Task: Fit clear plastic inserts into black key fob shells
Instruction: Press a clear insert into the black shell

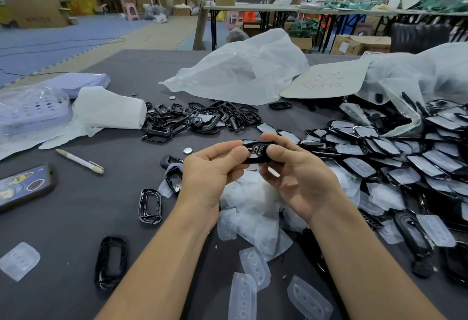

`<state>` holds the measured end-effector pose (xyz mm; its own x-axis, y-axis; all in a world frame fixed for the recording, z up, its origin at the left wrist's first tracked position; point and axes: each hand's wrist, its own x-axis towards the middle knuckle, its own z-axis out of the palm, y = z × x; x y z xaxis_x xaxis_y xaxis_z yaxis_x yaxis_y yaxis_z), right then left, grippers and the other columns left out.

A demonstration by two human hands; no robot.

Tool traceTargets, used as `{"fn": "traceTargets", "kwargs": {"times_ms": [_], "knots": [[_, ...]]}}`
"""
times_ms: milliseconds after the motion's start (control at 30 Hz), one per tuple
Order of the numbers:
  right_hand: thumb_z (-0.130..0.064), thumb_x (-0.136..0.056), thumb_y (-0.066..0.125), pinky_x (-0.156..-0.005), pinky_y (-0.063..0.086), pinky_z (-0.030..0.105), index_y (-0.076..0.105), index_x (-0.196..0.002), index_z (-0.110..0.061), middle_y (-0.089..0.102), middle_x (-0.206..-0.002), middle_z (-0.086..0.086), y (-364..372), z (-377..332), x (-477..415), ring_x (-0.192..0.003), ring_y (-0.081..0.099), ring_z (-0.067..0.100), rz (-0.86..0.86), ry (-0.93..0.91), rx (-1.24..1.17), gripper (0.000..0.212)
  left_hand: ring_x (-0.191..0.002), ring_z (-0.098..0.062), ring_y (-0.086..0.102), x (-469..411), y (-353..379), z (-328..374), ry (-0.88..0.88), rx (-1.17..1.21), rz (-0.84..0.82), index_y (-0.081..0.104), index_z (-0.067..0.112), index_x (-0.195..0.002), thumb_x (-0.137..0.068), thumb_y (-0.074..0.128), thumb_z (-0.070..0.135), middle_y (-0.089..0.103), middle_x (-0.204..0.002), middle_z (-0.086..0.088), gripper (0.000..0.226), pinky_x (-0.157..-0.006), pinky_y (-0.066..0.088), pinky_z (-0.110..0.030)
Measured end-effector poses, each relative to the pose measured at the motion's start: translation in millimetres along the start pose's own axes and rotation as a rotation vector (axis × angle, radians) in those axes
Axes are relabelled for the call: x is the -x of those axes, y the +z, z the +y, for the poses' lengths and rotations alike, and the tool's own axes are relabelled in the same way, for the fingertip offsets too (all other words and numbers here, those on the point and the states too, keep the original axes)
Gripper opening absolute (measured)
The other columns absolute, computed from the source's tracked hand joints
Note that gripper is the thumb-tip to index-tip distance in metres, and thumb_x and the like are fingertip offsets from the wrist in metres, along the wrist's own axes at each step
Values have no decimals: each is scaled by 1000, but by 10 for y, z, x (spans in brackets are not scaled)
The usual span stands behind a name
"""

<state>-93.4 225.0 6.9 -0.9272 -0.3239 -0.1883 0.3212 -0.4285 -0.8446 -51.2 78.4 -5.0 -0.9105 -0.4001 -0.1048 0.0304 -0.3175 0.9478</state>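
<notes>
Left hand (207,168) and right hand (296,168) are each pinching an end of one black shell (258,152) above the worktop's middle; it appears light, rigid, best gripped by its rims

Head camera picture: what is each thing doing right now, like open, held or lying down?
Black shell: held above the table by both hands.
Left hand: fingers pinching the shell's left end.
Right hand: fingers pinching its right end.
Pen: lying flat on the table.
Clear inserts: loose in a heap below the hands.
</notes>
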Motion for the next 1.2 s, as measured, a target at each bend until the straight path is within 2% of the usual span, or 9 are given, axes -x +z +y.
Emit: {"fn": "traceTargets", "kwargs": {"times_ms": [133, 267, 367, 433, 533, 667, 867, 1033, 1200], "knots": [[-3, -92, 71, -58, 51, 19, 80, -82, -18, 78, -77, 5, 73, 82, 1, -64, 70, 14, 170, -265, 406, 20, -62, -13, 73, -31, -9, -53, 151, -229, 194, 83, 26, -73, -79, 87, 9, 78, -70, -1, 18, -61, 57, -22], [-13, -96, 70, -62, 57, 30, 77, -80, -30, 76, -74, -9, 99, 151, 9, -70, 72, 8, 388, -572, 645, 25, -64, -12, 75, -30, -46, -56, 187, -341, 226, 82, 35, -75, -76, 87, 16, 77, -67, 6, 20, -69, 61, -31], [-17, -100, 61, -62, 58, 30, 72, -81, -33, 74, -74, -15, 47, 86, 14, -70, 71, 12, 432, -590, 764, 27, -52, -6, 68, -46, -75, -40, 180, -359, 238, 81, 42, -74, -77, 84, 15, 77, -67, 9, 27, -58, 56, -25], [-15, -100, 58, -55, 52, 22, 66, -84, -31, 70, -72, -17, 35, 78, -3, -61, 65, 7, 381, -565, 884, 23, -49, -4, 65, -59, -84, -23, 156, -384, 206, 81, 41, -73, -78, 83, 14, 77, -67, 9, 27, -53, 52, -19], [-16, -92, 63, -53, 41, 12, 53, -87, -29, 66, -67, -15, 62, 127, 1, -54, 55, 4, 317, -551, 1041, 17, -57, -6, 69, -79, -98, 6, 108, -377, 148, 83, 34, -75, -80, 80, 10, 78, -69, 4, 25, -59, 55, -19], [-14, -80, 73, -54, 42, 12, 58, -77, -28, 67, -67, -10, 68, 169, 22, -59, 59, 5, 265, -566, 1093, 20, -58, -9, 66, -77, -78, -13, 59, -323, 16, 85, 26, -77, -88, 72, 2, 80, -76, -2, 29, -60, 56, -19], [-4, -84, 72, -58, 44, 13, 78, -74, -30, 71, -73, -13, 34, 146, 15, -66, 61, 5, 84, -609, 1106, 28, -63, -7, 65, -101, -76, 1, 49, -321, -64, 85, 20, -87, -93, 68, 0, 80, -77, -3, 27, -64, 57, -18], [-9, -73, 85, -64, 47, 11, 83, -77, -31, 74, -71, -22, 36, 175, 13, -70, 66, -2, 102, -629, 1034, 22, -63, -9, 65, -92, -94, 15, 0, -274, -119, 85, 16, -92, -94, 68, 2, 79, -78, -4, 22, -63, 57, -19], [-22, -63, 96, -64, 61, 37, 78, -75, -33, 73, -65, -15, 2, 197, -11, -60, 70, 6, 185, -591, 937, 24, -81, -11, 73, -75, -149, 69, -25, -242, -218, 82, 15, -102, -90, 74, 2, 81, -92, -8, 20, -71, 57, -19]]}}
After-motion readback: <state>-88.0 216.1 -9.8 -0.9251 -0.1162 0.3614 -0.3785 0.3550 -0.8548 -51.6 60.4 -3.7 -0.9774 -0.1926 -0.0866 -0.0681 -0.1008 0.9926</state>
